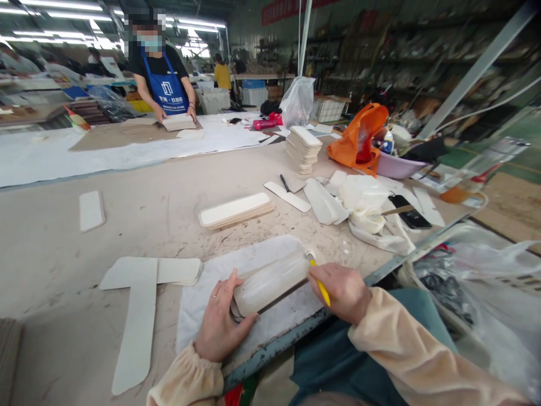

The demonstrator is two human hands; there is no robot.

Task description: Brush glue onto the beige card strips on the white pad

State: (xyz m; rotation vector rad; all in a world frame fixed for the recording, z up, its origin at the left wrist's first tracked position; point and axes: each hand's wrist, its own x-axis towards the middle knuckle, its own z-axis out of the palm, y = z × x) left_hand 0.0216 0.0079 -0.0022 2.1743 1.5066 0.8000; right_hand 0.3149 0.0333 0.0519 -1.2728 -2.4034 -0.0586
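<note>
Near the table's front edge lies a stack of rounded white strips (pixel 274 279), its top face wet and glossy. My left hand (pixel 222 321) grips the stack's left end, thumb on the near side and fingers on the far side. In my right hand (pixel 340 290) is a yellow-handled brush (pixel 322 285), its head at the stack's right end; the bristles are hard to make out. Beneath the stack a white sheet (pixel 196 304) is spread. Just left of it, more pale strips (pixel 139 332) lie crossed over each other.
Behind the wet stack sits another strip stack (pixel 236 210), with a taller pile (pixel 303 148) farther back. To the right are a white plastic bag (pixel 367 197), a phone (pixel 409 211), an orange bag (pixel 359 138) and a purple basin (pixel 399 166). A co-worker (pixel 163 84) stands across the table.
</note>
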